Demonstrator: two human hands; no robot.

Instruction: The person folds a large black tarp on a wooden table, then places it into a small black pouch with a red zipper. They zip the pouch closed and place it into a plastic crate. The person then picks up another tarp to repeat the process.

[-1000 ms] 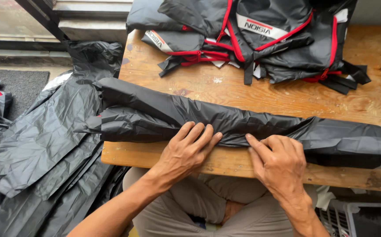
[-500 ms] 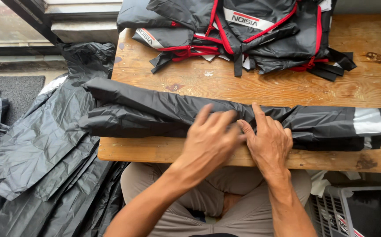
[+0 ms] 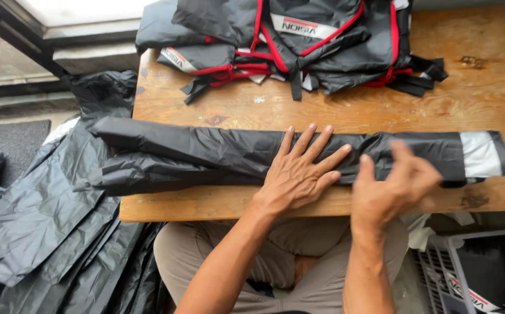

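Fingers (image 3: pixel 316 145) of the left hand (image 3: pixel 299 174) spread wide and flat, pressing down on the long folded black garment (image 3: pixel 206 154), palm over its near edge. Nothing gripped; the hand only bears on the fabric. Right hand (image 3: pixel 395 189) raised just above the garment's right part, blurred, fingers loosely curled and holding nothing; whether it touches the cloth cannot be told.

Garment lies lengthwise along the near edge of the wooden surface (image 3: pixel 485 93), thin glossy material, creased. Its left end overhangs the surface's left edge; its right end carries a grey reflective band (image 3: pixel 480 154) and stops short of the right edge.

At the far edge, toward the far left corner, a stack of folded black garments with red piping (image 3: pixel 299 40), straps trailing onto the wood.

Left of the surface, loose black sheeting (image 3: pixel 37 215) heaped on the floor. Below the near right corner, a grey plastic crate (image 3: pixel 438 273). Person seated, knees in tan trousers (image 3: pixel 316 279) under the near edge.
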